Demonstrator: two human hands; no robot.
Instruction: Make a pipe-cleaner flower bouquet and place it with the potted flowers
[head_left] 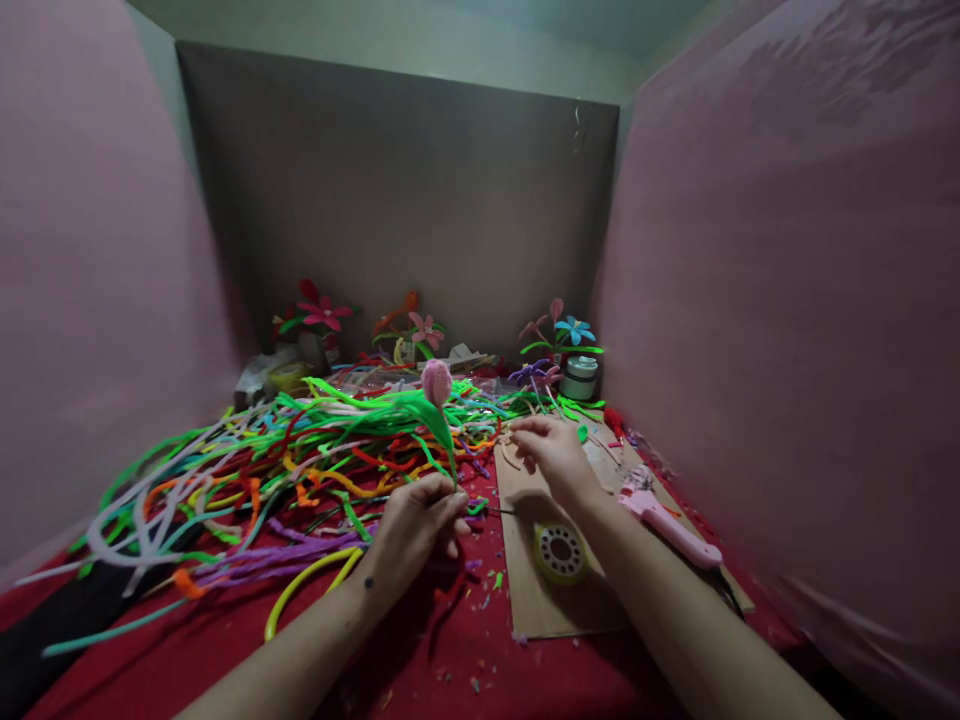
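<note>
My left hand (421, 515) pinches the thin green stem of a pipe-cleaner tulip (436, 384), which stands upright with a pink head and a long green leaf. My right hand (555, 455) is over the upper part of a cardboard sheet (529, 600), its fingers apart and pointing left, with nothing visible between them. Close by its fingertips lies a pale curved pipe cleaner (511, 457). Below that hand, a yellow roll of tape (561, 553) rests on the cardboard. A pink glue gun (671, 525) lies to the right of my right forearm.
A heap of loose coloured pipe cleaners (300, 460) spreads over the red cloth (360, 670) at left. Finished flowers (322, 312) stand along the back, with a lidded jar (580, 378) at back right. Pink panels (787, 300) wall both sides. Small scraps are scattered in front.
</note>
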